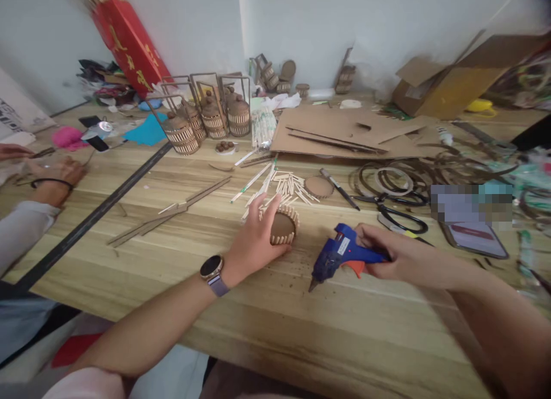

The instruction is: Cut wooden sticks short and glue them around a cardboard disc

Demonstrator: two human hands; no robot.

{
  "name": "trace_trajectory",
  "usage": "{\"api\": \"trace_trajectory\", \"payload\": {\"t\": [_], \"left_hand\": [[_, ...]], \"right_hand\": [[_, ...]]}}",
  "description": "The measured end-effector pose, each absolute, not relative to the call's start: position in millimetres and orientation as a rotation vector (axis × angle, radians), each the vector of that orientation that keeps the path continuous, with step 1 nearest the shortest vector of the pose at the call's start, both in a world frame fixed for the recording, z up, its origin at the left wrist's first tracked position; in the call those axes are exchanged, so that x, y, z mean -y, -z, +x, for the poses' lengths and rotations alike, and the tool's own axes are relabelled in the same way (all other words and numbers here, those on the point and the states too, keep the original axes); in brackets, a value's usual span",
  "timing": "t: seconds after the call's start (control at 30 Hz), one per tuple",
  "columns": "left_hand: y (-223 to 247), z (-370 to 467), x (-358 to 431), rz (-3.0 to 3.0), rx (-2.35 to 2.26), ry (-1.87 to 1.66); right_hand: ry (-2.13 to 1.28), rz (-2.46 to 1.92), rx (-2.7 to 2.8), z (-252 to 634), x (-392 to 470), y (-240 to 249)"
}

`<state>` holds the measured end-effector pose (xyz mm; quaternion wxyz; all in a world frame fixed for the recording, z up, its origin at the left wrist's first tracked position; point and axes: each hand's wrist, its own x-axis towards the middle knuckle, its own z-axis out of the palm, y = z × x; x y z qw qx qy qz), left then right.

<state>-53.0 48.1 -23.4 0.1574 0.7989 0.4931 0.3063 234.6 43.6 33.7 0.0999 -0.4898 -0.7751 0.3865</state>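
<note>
My left hand (259,232) holds a small round brown piece edged with upright sticks (284,225), its thumb at the near rim and its fingers at the far left. My right hand (390,252) is wrapped round the handle of a blue hot glue gun (340,252) with an orange trigger. The gun's nozzle points down at the tabletop, to the right of the round piece and apart from it. Just behind that piece lie a pile of short wooden sticks (290,185) and a flat brown disc (318,186). Beside the disc rests a dark pen (340,189).
Several basket-like lantern models (210,117) stand at the back left. Cardboard sheets (336,129) lie behind the sticks. Scissors (400,209), a phone (473,232) and brown strips crowd the right. Another person's hand (60,172) is at the far left, beyond a black strip (99,215).
</note>
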Motion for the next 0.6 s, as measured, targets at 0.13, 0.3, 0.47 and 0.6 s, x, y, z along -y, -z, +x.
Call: {"api": "trace_trajectory", "payload": {"t": [0.13,0.3,0.47,0.6], "left_hand": [[20.5,-58.9,-48.3,2.315,-1.355,-0.838],[21.7,-58.6,-47.8,2.279,-1.397,-0.863],[24.8,-55.4,-48.3,2.276,-1.439,-0.892],[24.5,-55.4,-48.7,2.277,-1.450,-0.890]], "right_hand": [[-1.376,-1.491,1.956,243.9,-43.2,-22.4],[-1.411,-1.432,1.833,237.8,-42.2,0.0],[-1.301,-1.399,1.961,218.8,-42.0,4.0],[-1.208,-1.354,2.057,208.8,-39.8,4.5]]}}
